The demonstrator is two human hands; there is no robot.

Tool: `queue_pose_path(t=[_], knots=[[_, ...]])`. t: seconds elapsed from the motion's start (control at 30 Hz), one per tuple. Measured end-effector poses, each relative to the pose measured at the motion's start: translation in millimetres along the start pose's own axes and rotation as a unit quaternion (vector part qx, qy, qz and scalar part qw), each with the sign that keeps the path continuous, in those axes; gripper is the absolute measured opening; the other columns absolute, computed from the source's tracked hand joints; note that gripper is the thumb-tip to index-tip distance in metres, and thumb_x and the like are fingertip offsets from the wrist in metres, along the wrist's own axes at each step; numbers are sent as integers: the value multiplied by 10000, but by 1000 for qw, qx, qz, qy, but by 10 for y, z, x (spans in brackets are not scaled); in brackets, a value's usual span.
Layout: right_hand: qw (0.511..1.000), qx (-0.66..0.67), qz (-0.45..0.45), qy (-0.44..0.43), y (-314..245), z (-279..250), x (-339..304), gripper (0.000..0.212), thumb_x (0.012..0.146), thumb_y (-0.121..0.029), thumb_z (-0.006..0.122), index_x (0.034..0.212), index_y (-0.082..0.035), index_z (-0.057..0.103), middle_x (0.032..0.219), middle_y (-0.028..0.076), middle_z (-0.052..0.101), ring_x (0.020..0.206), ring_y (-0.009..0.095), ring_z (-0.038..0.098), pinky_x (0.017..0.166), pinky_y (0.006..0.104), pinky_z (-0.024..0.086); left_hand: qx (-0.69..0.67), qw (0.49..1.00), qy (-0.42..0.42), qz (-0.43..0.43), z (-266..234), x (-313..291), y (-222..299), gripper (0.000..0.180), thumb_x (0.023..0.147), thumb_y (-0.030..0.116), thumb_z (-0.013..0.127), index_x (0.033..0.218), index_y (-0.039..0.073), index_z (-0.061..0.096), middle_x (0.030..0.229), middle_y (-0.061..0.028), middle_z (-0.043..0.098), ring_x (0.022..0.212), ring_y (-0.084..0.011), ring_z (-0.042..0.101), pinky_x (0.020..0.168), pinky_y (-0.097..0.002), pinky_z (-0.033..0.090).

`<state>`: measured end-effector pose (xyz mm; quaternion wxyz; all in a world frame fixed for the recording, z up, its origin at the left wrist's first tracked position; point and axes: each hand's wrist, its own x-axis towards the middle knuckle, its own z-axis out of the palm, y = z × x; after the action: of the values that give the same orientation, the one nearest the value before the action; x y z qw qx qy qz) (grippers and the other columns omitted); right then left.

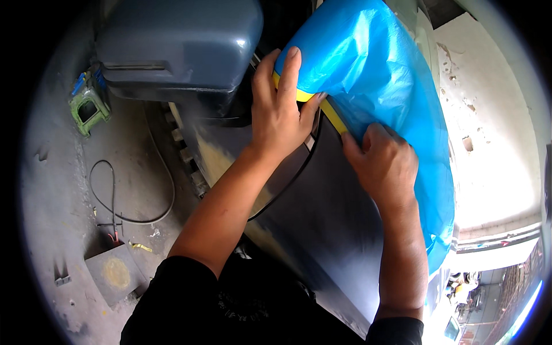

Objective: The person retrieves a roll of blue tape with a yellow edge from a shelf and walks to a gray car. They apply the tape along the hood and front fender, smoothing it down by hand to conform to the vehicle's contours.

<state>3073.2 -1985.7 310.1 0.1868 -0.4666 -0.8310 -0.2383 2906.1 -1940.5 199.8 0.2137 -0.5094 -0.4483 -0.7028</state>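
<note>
Blue plastic masking film (368,63) with a yellow tape edge (333,118) drapes over the dark grey car body panel (328,190). My left hand (279,118) lies at the upper stretch of the tape, fingers spread, its index finger over the film and its thumb at the tape. Lower down, my right hand (388,164) is closed, its fingers curled on the film and its thumb along the tape's lower end. What lies beneath those curled fingers is hidden. Left of my left hand is the dark grey side mirror (178,52).
A green and blue plastic stool or stand (89,106) is on the grey floor at left. Near it lie a looped black cable (135,221) and a square grey board (118,273). A pale wall (489,126) rises on the right.
</note>
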Motion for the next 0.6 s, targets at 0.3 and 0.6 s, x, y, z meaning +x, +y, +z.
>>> queue_pose_path(t=[0.3,0.6], knots=[[997,-59,-45,12,-21,37,45,353,777,-362,812,682,-89,609,707,91,668,576,291,676,509,382,541,-1,999,47,7,81,-54,-51,933,766,195,875,1549,136,372,1391,-271,383,1176,-433,502,952,-501,479],[989,-106,-99,-2,-156,5,182,291,812,-336,790,744,-100,634,725,81,666,591,267,689,513,369,547,25,999,42,5,65,-74,-53,909,773,205,884,1530,110,391,1416,-247,348,1218,-421,495,966,-457,506]])
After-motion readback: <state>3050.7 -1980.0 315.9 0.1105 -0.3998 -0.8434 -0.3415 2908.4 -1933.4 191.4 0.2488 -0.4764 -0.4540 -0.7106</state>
